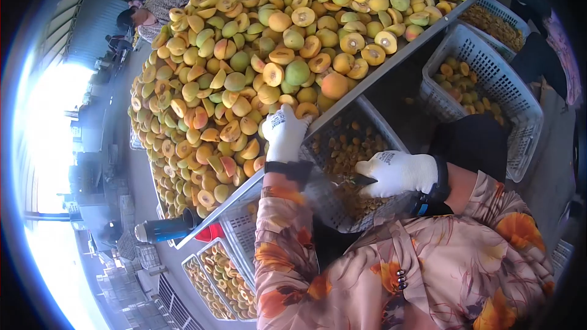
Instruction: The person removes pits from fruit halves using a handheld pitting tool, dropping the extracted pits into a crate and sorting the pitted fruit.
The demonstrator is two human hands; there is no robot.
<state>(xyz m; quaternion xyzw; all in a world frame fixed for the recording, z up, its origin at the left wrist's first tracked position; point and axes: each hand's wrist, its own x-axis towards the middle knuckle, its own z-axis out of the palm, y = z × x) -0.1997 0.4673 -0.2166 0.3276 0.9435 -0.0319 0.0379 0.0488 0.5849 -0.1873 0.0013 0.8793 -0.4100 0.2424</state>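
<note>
My left hand (284, 134), in a white glove, reaches over the near edge of a big heap of halved yellow peaches (263, 55). Its fingers bend down among the fruit, and the tips are hidden, so any hold is out of sight. My right hand (400, 174), gloved too, is closed around a small dark-handled tool (365, 179) that sticks out to the left. Below it sits a grey plastic crate (379, 119) with many small brown pieces, apparently peach pits (351, 156). Some peach halves in the heap show red pit hollows.
A metal rim (403, 58) borders the heaped table. At right stands a grey crate (510, 79) partly filled with fruit, beside another crate (498, 24). A blue cylinder (165, 230) lies by the table corner. Fruit trays (220, 269) rest at lower left. Another person (147, 18) is across the heap.
</note>
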